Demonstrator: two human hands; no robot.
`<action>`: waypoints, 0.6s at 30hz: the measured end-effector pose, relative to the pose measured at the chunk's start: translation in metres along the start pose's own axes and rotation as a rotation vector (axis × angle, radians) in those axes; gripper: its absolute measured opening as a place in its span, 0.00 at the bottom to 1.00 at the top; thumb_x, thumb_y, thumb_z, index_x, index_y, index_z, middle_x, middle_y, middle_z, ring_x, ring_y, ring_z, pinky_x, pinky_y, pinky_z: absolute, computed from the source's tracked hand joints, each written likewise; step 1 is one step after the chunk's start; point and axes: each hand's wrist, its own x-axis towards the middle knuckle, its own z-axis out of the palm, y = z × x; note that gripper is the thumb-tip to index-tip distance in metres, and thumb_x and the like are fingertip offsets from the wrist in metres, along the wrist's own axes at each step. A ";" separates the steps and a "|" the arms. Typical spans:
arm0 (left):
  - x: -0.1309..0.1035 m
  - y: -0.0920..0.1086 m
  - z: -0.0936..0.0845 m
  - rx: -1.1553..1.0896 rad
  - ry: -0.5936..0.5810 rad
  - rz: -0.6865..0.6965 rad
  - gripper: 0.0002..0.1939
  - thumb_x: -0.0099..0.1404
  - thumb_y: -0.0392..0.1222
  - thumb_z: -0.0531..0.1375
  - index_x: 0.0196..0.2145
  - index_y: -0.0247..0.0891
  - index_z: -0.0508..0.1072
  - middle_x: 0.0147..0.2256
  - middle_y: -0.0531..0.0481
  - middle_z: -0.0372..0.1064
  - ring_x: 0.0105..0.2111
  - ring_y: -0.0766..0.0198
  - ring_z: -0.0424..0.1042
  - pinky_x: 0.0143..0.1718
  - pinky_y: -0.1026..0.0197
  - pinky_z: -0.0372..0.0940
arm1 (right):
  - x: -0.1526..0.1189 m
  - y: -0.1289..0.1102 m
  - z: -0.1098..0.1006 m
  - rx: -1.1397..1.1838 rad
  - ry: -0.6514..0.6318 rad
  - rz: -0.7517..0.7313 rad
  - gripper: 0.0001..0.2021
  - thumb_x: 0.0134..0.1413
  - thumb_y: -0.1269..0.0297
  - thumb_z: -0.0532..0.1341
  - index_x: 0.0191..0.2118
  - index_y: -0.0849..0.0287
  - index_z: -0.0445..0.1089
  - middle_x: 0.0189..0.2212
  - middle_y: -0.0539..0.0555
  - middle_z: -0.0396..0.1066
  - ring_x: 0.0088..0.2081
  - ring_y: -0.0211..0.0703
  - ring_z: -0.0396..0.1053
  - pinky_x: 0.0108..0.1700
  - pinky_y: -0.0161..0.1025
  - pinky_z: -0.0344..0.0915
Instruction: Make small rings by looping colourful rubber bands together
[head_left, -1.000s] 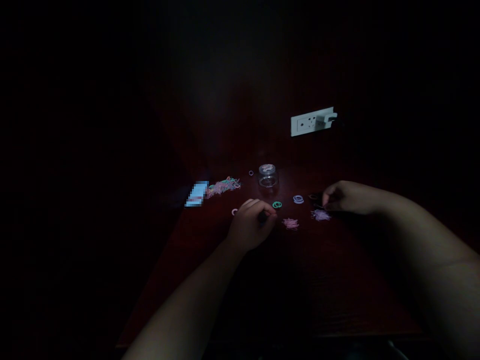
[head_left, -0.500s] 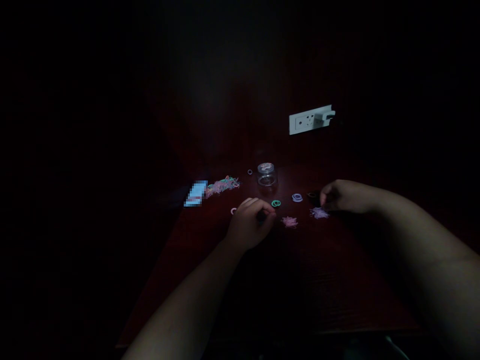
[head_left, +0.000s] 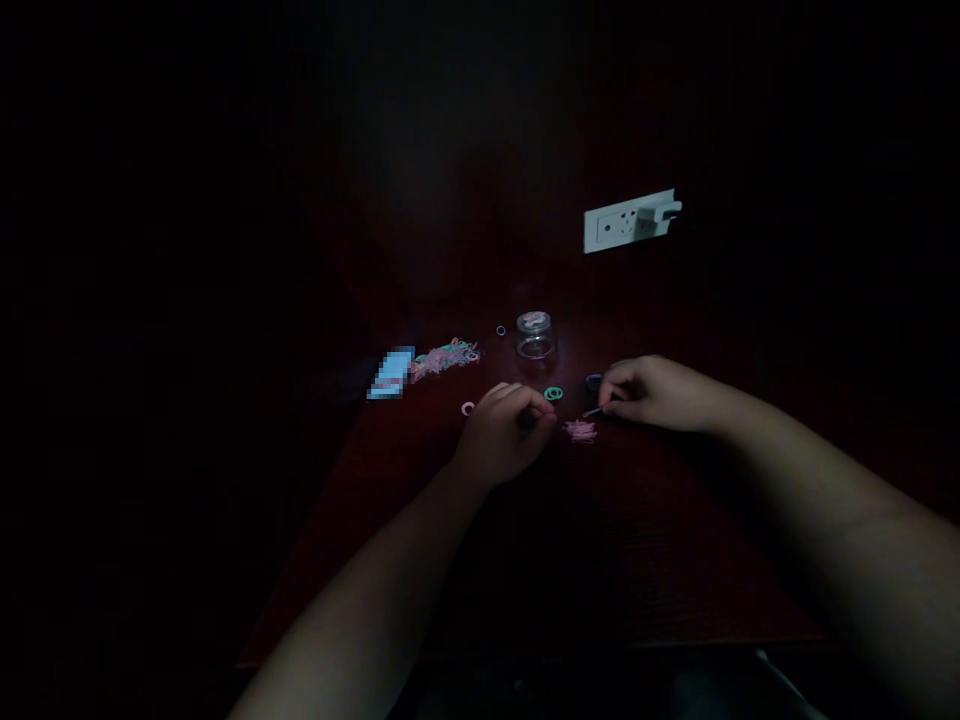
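At the far left of the table (head_left: pixel 637 570) lies a lit panel (head_left: pixel 391 373), its surface blurred into blocks so that nothing on it can be read; its right side borders a loose mixed pile (head_left: pixel 448 357) of small bands, mostly pink with some green and orange; nearer, a pale pink ring (head_left: pixel 468 409) lies just beside the left hand (head_left: pixel 496 437), partly hidden by it.

The left hand comes in from the near left, its back up and its fingers curled to the right; its thumb and forefinger tips are close to each other, but I cannot tell whether this grip is together or holds anything; beyond it, a small pale ring (head_left: pixel 501 330) lies alone to the left of the jar (head_left: pixel 535 337), which is clear, stands upright and has a patterned top.

Nearer than the jar lie the green rings (head_left: pixel 553 394), overlapping, just beyond the left fingertips; to the right and nearer is the pink pile (head_left: pixel 580 430) of thin bands, between the two hands and touching neither; beyond that, the dark purple rings (head_left: pixel 594 382) sit in shadow beside the right fingertips.

The right hand (head_left: pixel 664 392) reaches in from the near right; its grip is clamped, thumb against finger, on a thin band (head_left: pixel 592 412) that points left, over the far side of the pink pile; on the wall at the far right is a white socket (head_left: pixel 611 228) with a plug (head_left: pixel 658 213) in its right part.
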 end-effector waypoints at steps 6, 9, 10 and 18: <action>0.000 -0.001 0.001 0.019 0.002 0.006 0.03 0.65 0.38 0.59 0.33 0.40 0.71 0.32 0.51 0.73 0.35 0.62 0.70 0.41 0.58 0.64 | 0.005 -0.007 0.020 -0.087 -0.044 -0.078 0.06 0.50 0.67 0.61 0.29 0.56 0.76 0.28 0.51 0.74 0.29 0.41 0.68 0.33 0.37 0.61; 0.000 -0.001 0.002 0.014 0.011 0.014 0.02 0.65 0.37 0.60 0.33 0.40 0.71 0.32 0.53 0.73 0.35 0.63 0.69 0.40 0.58 0.64 | 0.006 -0.003 0.020 -0.084 -0.055 -0.052 0.06 0.50 0.67 0.61 0.30 0.56 0.77 0.28 0.50 0.75 0.29 0.40 0.69 0.33 0.36 0.61; 0.000 -0.001 0.002 0.012 0.012 0.016 0.02 0.64 0.37 0.60 0.33 0.40 0.71 0.32 0.53 0.73 0.35 0.63 0.69 0.40 0.58 0.64 | 0.006 -0.003 0.020 -0.078 -0.054 -0.050 0.06 0.50 0.67 0.61 0.30 0.56 0.77 0.28 0.50 0.75 0.29 0.40 0.69 0.33 0.36 0.60; 0.000 -0.002 0.002 0.029 -0.003 0.005 0.02 0.64 0.37 0.60 0.33 0.40 0.72 0.32 0.52 0.73 0.35 0.63 0.70 0.40 0.57 0.65 | 0.006 -0.001 0.017 -0.054 -0.016 -0.066 0.05 0.49 0.67 0.62 0.29 0.56 0.77 0.26 0.50 0.74 0.28 0.41 0.68 0.32 0.37 0.60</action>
